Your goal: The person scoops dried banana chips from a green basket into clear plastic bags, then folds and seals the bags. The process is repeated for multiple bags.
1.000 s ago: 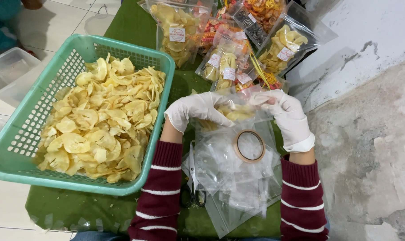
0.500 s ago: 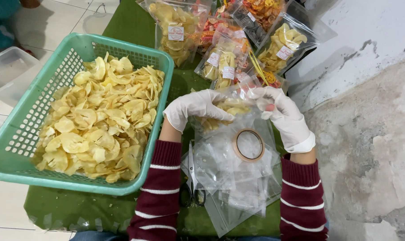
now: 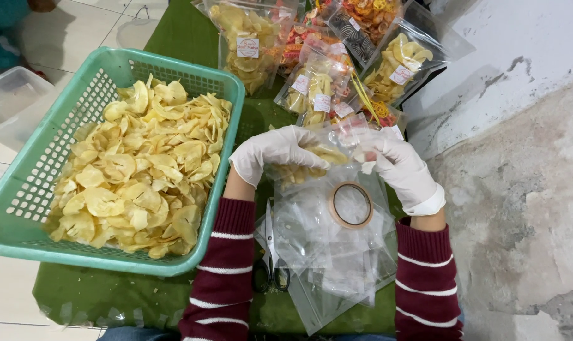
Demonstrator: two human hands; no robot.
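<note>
Nearest the camera: two striped maroon sleeves, cut off by the bottom edge. Between them, on the green cloth (image 3: pixel 109 293) covering the tabletop, a loose pile of empty clear bags (image 3: pixel 337 265). A ring of tape (image 3: pixel 351 205) lies on top of the pile. Scissors (image 3: pixel 271 265) lie just beside the left sleeve, blades partly under the plastic.

Above the pile, both hands wear white gloves. Left hand (image 3: pixel 275 151) is closed over the upper left part of a clear bag of chips (image 3: pixel 315 161); right hand (image 3: pixel 397 165) pinches its right top corner. The bag is held over the pile, between the two hands; its contents show only in part through the fingers and glare.

Left of the hands: a teal basket (image 3: pixel 27 189) heaped with pale yellow chips (image 3: pixel 141 170), rim touching the left forearm.

Farther back: filled, labelled packets (image 3: pixel 312 88) of yellow and reddish chips, overlapping, several cut off by the top edge. Far left: a clear plastic tub (image 3: pixel 8 95) on the tiled floor, contents not readable. Right: rough grey wall or floor surface (image 3: pixel 526 189).
</note>
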